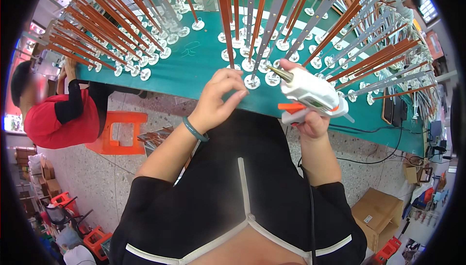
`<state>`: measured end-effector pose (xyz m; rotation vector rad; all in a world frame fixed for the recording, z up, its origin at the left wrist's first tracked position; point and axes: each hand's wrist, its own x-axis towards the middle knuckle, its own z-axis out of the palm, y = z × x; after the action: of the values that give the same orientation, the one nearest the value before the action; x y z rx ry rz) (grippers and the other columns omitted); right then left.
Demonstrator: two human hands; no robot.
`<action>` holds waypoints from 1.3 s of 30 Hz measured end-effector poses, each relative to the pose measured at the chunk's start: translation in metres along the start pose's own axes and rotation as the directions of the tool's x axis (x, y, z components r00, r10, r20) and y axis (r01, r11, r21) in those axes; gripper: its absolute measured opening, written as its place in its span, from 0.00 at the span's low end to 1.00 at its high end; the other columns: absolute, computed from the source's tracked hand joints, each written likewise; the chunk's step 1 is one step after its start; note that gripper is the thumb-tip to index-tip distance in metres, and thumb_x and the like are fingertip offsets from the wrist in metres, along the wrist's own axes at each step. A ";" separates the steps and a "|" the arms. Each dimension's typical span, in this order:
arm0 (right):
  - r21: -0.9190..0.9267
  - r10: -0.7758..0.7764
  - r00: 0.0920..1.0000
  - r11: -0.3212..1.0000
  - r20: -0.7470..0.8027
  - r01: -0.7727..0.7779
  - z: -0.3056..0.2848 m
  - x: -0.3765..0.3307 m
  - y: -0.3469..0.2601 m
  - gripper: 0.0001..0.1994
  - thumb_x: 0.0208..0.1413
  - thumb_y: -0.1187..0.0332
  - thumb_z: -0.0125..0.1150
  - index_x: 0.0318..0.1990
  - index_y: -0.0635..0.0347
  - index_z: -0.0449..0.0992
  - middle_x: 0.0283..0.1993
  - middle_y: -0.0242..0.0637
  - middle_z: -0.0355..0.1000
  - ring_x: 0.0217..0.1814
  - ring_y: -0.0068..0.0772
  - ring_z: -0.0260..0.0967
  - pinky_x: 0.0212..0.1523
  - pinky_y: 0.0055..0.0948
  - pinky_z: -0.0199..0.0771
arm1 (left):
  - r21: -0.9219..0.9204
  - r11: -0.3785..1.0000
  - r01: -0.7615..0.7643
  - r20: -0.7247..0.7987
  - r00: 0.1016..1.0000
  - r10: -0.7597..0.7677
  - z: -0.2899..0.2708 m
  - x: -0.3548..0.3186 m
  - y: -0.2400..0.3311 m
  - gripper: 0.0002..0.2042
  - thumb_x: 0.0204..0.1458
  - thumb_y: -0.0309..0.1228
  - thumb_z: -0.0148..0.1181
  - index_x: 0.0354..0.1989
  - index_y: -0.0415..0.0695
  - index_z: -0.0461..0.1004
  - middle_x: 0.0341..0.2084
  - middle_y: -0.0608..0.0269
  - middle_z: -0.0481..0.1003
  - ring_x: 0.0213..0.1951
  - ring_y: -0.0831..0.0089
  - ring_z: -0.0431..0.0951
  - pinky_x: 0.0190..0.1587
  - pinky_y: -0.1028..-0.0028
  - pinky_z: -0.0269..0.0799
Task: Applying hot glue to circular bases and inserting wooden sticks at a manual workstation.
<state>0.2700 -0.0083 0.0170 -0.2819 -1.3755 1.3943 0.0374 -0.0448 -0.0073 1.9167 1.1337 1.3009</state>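
Note:
My right hand grips a white glue gun with an orange trigger and a metal nozzle. The nozzle points up and left, over the round white bases near the table's front edge. My left hand, with a green bangle on the wrist, is at the table edge left of the gun. Its fingers are curled, thumb and forefinger tips close together; whatever may be between them is hidden. Just beyond its knuckles stands a brown strip. Nearest the nozzle is a grey strip on a round white base.
Many brown and grey strips on round bases crowd the green table. A dark cable hangs at the right. At left a person in red sits near an orange stool. A cardboard box lies at lower right.

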 end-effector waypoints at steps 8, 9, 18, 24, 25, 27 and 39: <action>0.149 0.051 0.994 0.987 0.096 -0.065 0.025 0.029 0.002 0.44 0.50 0.61 0.69 0.71 0.72 0.54 0.70 0.60 0.58 0.73 0.51 0.57 0.72 0.46 0.55 | -0.745 0.664 0.057 -0.099 0.976 -0.195 0.017 0.002 -0.013 0.06 0.61 0.26 0.55 0.33 0.40 0.75 0.39 0.62 0.72 0.62 0.60 0.66 0.64 0.60 0.57; 0.163 0.040 0.995 0.985 0.094 -0.055 0.027 0.031 0.003 0.44 0.50 0.63 0.69 0.71 0.72 0.53 0.70 0.59 0.58 0.72 0.51 0.60 0.71 0.46 0.56 | -0.816 0.576 0.048 -0.090 0.974 -0.209 0.018 0.003 -0.013 0.06 0.62 0.27 0.54 0.33 0.40 0.75 0.39 0.62 0.72 0.63 0.59 0.65 0.64 0.60 0.56; 0.097 0.079 0.994 0.992 0.073 -0.086 0.037 0.036 0.004 0.33 0.48 0.70 0.70 0.62 0.74 0.65 0.48 0.46 0.76 0.30 0.22 0.72 0.27 0.17 0.68 | -0.986 0.164 0.001 -0.053 0.944 -0.325 0.024 0.021 -0.006 0.08 0.64 0.34 0.53 0.37 0.42 0.71 0.33 0.64 0.70 0.44 0.68 0.71 0.60 0.64 0.61; -0.048 0.029 0.999 0.998 0.015 -0.028 0.032 0.032 0.006 0.27 0.46 0.72 0.71 0.55 0.73 0.71 0.49 0.45 0.75 0.48 0.32 0.73 0.49 0.29 0.72 | -0.996 0.039 0.085 0.068 0.944 -0.323 0.010 0.016 -0.018 0.08 0.65 0.35 0.52 0.37 0.43 0.69 0.31 0.67 0.69 0.27 0.76 0.63 0.40 0.72 0.65; -0.070 0.015 1.000 0.997 0.014 -0.014 0.031 0.030 0.006 0.25 0.46 0.72 0.71 0.53 0.72 0.73 0.49 0.45 0.75 0.51 0.33 0.72 0.52 0.31 0.71 | -0.996 0.037 0.084 0.067 0.942 -0.329 0.004 0.007 -0.020 0.08 0.65 0.35 0.52 0.37 0.43 0.69 0.31 0.67 0.69 0.27 0.76 0.63 0.40 0.72 0.65; -0.113 -0.052 0.998 0.992 0.027 0.055 0.030 0.033 0.010 0.24 0.45 0.71 0.71 0.51 0.72 0.74 0.49 0.46 0.75 0.51 0.35 0.73 0.51 0.31 0.71 | -0.920 0.300 0.252 0.145 0.931 -0.336 -0.012 -0.013 -0.021 0.07 0.64 0.32 0.53 0.37 0.42 0.69 0.29 0.68 0.68 0.25 0.80 0.59 0.30 0.75 0.58; -0.161 -0.034 0.999 0.987 -0.040 0.027 0.023 0.036 0.013 0.27 0.45 0.70 0.72 0.54 0.72 0.74 0.50 0.45 0.75 0.50 0.36 0.74 0.52 0.32 0.71 | 0.924 0.381 -0.036 0.369 0.344 -0.863 -0.108 -0.321 -0.096 0.10 0.49 0.36 0.61 0.37 0.49 0.83 0.32 0.54 0.81 0.39 0.55 0.81 0.44 0.57 0.71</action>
<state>0.2319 0.0105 0.0308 -0.3925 -1.4530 1.2473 -0.1505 -0.2795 -0.1912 1.9930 1.6546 -0.8334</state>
